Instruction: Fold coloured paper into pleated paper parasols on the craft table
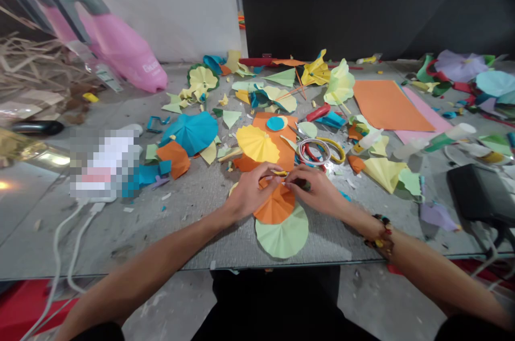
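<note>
My left hand [254, 188] and my right hand [316, 188] meet near the table's front edge, both with fingers pinched. Between their fingertips is a small folded yellow piece of paper [280, 173]. Directly below them lies an orange pleated paper circle [277, 209], partly hidden by the hands. It overlaps a pale green pleated paper circle [282, 236]. Just beyond the fingers, a yellow pleated circle with a scalloped edge [257, 143] rests on orange paper [289, 156]. Scissors with white-and-red handles [314, 152] lie past my right hand.
A blue pleated paper piece [191, 133] and many scraps cover the table. Left are a pixelated white device [107, 164] with cables and a pink spray bottle [124, 51]. To the right are orange sheets [390, 105], glue bottles [450, 137] and a black box [483, 193].
</note>
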`<act>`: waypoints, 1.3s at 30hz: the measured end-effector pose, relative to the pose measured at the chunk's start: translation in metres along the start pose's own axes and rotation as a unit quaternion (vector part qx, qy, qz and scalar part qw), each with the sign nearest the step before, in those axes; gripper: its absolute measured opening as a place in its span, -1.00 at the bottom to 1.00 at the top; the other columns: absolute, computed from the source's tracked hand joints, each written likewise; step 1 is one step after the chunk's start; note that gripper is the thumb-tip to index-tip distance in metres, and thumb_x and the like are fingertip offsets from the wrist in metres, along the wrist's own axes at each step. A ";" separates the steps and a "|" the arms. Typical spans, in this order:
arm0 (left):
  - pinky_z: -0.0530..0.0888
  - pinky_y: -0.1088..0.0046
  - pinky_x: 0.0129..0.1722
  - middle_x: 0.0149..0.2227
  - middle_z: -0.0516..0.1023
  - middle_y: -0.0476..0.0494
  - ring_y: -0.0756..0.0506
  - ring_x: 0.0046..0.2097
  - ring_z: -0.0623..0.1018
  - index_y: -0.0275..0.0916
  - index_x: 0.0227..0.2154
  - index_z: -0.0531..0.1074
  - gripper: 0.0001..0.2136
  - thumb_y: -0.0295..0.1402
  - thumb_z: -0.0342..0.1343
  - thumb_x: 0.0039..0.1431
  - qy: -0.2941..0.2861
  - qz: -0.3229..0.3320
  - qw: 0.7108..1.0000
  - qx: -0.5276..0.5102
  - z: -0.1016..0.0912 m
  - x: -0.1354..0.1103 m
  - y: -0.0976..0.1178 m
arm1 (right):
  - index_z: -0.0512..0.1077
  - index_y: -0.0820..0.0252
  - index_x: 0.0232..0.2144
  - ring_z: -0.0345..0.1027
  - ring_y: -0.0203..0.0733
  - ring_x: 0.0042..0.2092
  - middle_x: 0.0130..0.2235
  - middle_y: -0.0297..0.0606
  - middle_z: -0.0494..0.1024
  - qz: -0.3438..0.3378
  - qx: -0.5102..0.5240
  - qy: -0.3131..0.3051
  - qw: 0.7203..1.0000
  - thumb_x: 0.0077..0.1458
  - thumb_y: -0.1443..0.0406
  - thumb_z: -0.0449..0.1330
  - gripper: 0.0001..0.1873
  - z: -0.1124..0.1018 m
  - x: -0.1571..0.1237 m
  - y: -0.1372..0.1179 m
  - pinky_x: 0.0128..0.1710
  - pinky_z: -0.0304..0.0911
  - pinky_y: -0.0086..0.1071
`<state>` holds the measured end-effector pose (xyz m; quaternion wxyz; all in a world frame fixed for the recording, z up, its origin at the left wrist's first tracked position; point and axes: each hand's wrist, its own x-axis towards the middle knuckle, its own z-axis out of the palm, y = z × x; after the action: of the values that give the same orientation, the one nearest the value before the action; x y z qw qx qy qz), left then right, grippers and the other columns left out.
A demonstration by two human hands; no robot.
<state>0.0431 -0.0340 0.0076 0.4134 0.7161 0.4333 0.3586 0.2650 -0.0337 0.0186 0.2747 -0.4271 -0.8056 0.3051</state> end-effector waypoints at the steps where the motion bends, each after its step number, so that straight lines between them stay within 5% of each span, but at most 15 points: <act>1: 0.57 0.32 0.07 -0.01 0.66 -0.13 -0.14 0.03 0.66 -0.15 -0.02 0.48 -0.80 -0.28 0.15 0.35 0.001 -0.003 1.000 -0.008 0.001 0.000 -0.002 | 0.54 0.13 -0.29 0.47 -0.16 -0.19 -0.22 -0.22 0.57 0.002 0.000 -0.001 1.000 0.28 0.35 0.20 -0.89 0.000 0.000 0.000 -0.17 0.33 -0.30; 24: 0.60 0.22 0.11 -0.01 0.66 -0.17 -0.17 0.03 0.67 -0.17 -0.04 0.49 -0.80 -0.27 0.20 0.32 0.001 0.012 0.999 -0.032 0.004 0.000 -0.006 | 0.52 0.16 -0.29 0.45 -0.17 -0.21 -0.24 -0.22 0.56 0.001 -0.018 0.017 1.000 0.29 0.34 0.20 -0.90 0.003 0.001 -0.001 -0.23 0.28 -0.32; 39: 0.65 0.39 -0.03 -0.12 0.70 -0.05 -0.10 -0.08 0.72 -0.13 -0.02 0.47 -0.79 -0.33 0.22 0.30 0.022 0.037 0.998 0.044 0.005 -0.005 -0.002 | 0.51 0.15 -0.27 0.44 -0.14 -0.21 -0.25 -0.19 0.54 -0.038 -0.047 0.022 0.998 0.32 0.33 0.17 -0.88 0.005 0.000 0.000 -0.26 0.32 -0.30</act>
<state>0.0456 -0.0394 0.0033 0.3582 0.7411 0.4312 0.3696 0.2620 -0.0349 0.0153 0.2831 -0.4152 -0.8286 0.2467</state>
